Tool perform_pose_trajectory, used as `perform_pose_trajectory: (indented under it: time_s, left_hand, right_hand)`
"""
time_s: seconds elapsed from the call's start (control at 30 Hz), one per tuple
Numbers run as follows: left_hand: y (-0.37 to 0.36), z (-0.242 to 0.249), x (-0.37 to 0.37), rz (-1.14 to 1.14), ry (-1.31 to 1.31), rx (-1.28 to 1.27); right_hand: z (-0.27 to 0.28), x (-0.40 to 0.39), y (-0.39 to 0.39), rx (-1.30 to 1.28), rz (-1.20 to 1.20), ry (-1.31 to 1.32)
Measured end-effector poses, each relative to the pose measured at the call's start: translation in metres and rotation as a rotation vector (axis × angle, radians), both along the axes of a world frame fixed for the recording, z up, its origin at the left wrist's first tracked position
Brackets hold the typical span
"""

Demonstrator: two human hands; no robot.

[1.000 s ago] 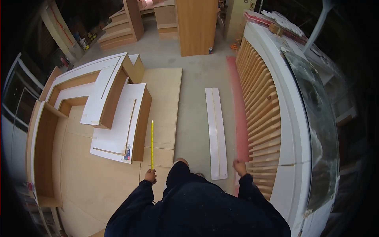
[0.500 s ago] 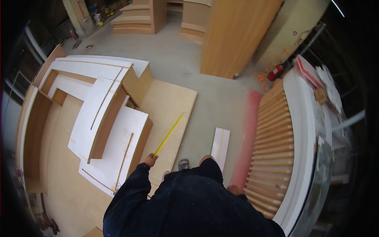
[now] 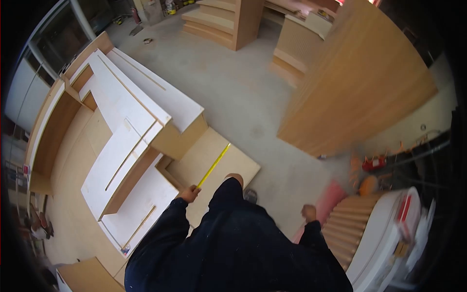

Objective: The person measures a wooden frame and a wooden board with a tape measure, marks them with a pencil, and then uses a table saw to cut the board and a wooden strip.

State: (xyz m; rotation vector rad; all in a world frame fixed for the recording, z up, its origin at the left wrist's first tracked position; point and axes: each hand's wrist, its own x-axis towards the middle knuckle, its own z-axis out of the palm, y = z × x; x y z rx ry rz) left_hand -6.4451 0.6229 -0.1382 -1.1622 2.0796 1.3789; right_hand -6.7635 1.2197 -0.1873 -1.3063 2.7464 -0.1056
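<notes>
Left hand clenched, forward — right hand out sideways.

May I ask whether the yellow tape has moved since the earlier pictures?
Yes: the yellow tape has moved forward; its tip now appears nearer the far edge of the wooden board.

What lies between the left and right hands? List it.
In the head view, from left hand to right hand: some pale board, the person's dark-clothed leg, a foot, then grey floor.
</notes>
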Motion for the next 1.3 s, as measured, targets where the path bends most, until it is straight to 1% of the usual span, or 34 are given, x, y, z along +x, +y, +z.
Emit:
perform_pose_trajectory:
  time_s: [0.03, 0.07, 0.1, 0.13, 0.2, 0.23, 0.27, 0.3, 0.33, 0.4, 0.43, 0.47, 0.5, 0.53, 0.57, 0.6, 0.63, 0.67, 0.7, 0.73, 0.77, 0.8, 0.83, 0.93, 0.97, 1.03, 1.07, 1.1, 1.13, 1.17, 1.2, 1.23, 1.27, 1.3]
  left_hand:
    - [-0.007, -0.002, -0.012, 0.016, 0.013, 0.012]
    - [-0.008, 0.015, -0.029, 0.133, -0.012, 0.113]
    - [-0.019, 0.007, -0.045, 0.163, -0.030, 0.127]
    - [-0.029, -0.004, -0.055, 0.190, -0.053, 0.144]
    - [-0.045, -0.003, -0.089, 0.269, -0.090, 0.181]
    - [-0.058, -0.002, -0.111, 0.321, -0.120, 0.211]
    - [-0.073, -0.009, -0.131, 0.341, -0.109, 0.212]
    - [-0.089, -0.022, -0.149, 0.419, -0.091, 0.326]
    - [-0.106, -0.035, -0.172, 0.490, -0.071, 0.439]
    - [-0.147, -0.066, -0.223, 0.402, -0.108, 0.340]
    - [-0.169, -0.116, -0.236, 0.420, -0.164, 0.422]
    - [-0.210, -0.151, -0.265, 0.437, -0.203, 0.493]
    - [-0.241, -0.142, -0.305, 0.286, -0.028, 0.288]
    - [-0.243, -0.134, -0.343, 0.153, 0.125, 0.106]
    - [-0.272, -0.120, -0.389, -0.118, 0.356, -0.127]
    - [-0.288, -0.026, -0.438, 0.051, -0.028, 0.081]
    - [-0.306, -0.041, -0.464, 0.107, 0.261, -0.065]
    - [-0.331, -0.008, -0.497, 0.096, 0.340, -0.051]
    - [-0.353, 0.015, -0.514, 0.121, 0.350, -0.063]
    - [-0.380, 0.034, -0.538, 0.152, 0.366, -0.073]
    - [-0.409, 0.044, -0.552, 0.158, 0.356, -0.079]
    - [-0.437, 0.047, -0.566, 0.179, 0.364, -0.076]
    - [-0.460, 0.046, -0.579, 0.203, 0.371, -0.071]
    - [-0.529, 0.016, -0.585, 0.232, 0.236, -0.178]
    - [-0.552, -0.012, -0.581, 0.239, 0.147, -0.186]
    - [-0.581, -0.054, -0.558, 0.263, 0.013, -0.191]
    - [-0.592, -0.064, -0.551, 0.305, -0.099, -0.107]
    - [-0.598, -0.070, -0.540, 0.375, -0.090, -0.169]
    - [-0.606, -0.042, -0.544, 0.446, -0.223, -0.090]
    - [-0.617, -0.007, -0.550, 0.569, -0.348, 0.086]
    - [-0.626, -0.020, -0.536, 0.560, -0.297, -0.019]
    - [-0.642, -0.039, -0.528, 0.553, -0.234, -0.126]
    - [-0.659, -0.013, -0.539, 0.667, -0.188, -0.051]
    - [-0.678, 0.006, -0.553, 0.862, -0.258, 0.068]
  right_hand:
    - [0.040, -0.066, -0.066, -0.437, -0.411, -0.361]
    - [0.094, -0.123, -0.134, -0.682, -0.815, -0.698]
    - [0.114, -0.182, -0.179, -0.791, -0.585, -0.607]
    - [0.141, -0.225, -0.229, -0.948, -0.540, -0.638]
    - [0.202, -0.283, -0.324, -1.071, -0.552, -0.786]
    - [0.217, -0.303, -0.362, -1.061, -0.536, -0.795]
    - [0.230, -0.327, -0.402, -0.987, -0.434, -0.853]
    - [0.234, -0.354, -0.438, -0.912, -0.328, -0.902]
    - [0.227, -0.383, -0.470, -0.909, -0.303, -0.896]
    - [0.194, -0.433, -0.527, -0.592, -0.046, -0.769]
    - [0.169, -0.455, -0.546, -0.526, -0.013, -0.713]
    - [0.156, -0.473, -0.563, -0.446, -0.017, -0.652]
    - [0.112, -0.498, -0.569, -0.386, -0.099, -0.603]
    - [0.104, -0.501, -0.571, -0.459, -0.199, -0.718]
    - [0.056, -0.517, -0.552, -0.392, -0.331, -0.796]
    - [0.070, -0.530, -0.543, 0.137, -0.190, -0.651]
    - [0.056, -0.548, -0.534, 0.377, -0.058, -0.676]
    - [0.018, -0.564, -0.503, 0.603, 0.079, -0.686]
    - [-0.078, -0.580, -0.450, 0.663, 0.292, -0.746]
    - [-0.135, -0.589, -0.420, 0.697, 0.502, -0.813]
    - [-0.076, -0.566, -0.436, 0.625, 0.263, -0.764]
    - [-0.047, -0.560, -0.465, 0.572, 0.135, -0.769]
    - [-0.047, -0.567, -0.488, 0.553, 0.097, -0.777]
    - [-0.069, -0.600, -0.568, 0.538, 0.130, -0.768]
    - [-0.081, -0.616, -0.596, 0.537, 0.168, -0.751]
    - [-0.117, -0.658, -0.662, 0.532, 0.300, -0.652]
    - [-0.145, -0.689, -0.696, 0.527, 0.415, -0.547]
    - [-0.173, -0.724, -0.742, 0.481, 0.557, -0.367]
    - [-0.149, -0.761, -0.807, 0.440, 0.505, -0.471]
    - [-0.124, -0.798, -0.875, 0.397, 0.451, -0.573]
    - [-0.061, -0.818, -0.969, 0.574, 0.514, -0.384]
    - [-0.073, -0.855, -1.037, 0.460, 0.579, -0.259]
    - [-0.051, -0.878, -1.110, 0.277, 0.718, 0.015]
    - [-0.063, -0.903, -1.177, -0.035, 0.607, 0.076]
